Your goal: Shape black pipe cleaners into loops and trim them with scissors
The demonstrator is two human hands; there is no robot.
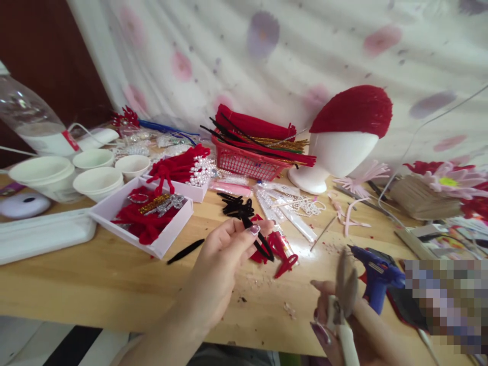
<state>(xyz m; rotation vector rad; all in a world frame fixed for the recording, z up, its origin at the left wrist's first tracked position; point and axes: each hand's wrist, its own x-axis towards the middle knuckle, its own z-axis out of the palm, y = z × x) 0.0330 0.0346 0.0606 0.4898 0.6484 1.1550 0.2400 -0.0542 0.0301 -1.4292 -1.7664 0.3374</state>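
Between thumb and fingers, my left hand [234, 246] pinches a black pipe cleaner [263, 244] bent into a narrow loop. Behind that hand lies a pile of folded black pipe cleaners [232, 204] on the table. My right hand [330, 325], lower right, is wrapped around white-handled scissors [346, 287], their blades pointing up and slightly apart. The scissors stand away from the black loop. Just beyond my left hand are red pipe cleaner loops [285, 265], partly on a clear packet. To its left is one straight black piece [186, 251].
A blue glue gun [375, 272] lies right of the scissors. White boxes [168, 244] of red pieces and paper cups [98, 184] stand left. Behind are a red basket [247, 161] of pipe cleaners and a white head form [343, 150] with a red cap. Small scraps dot the table.
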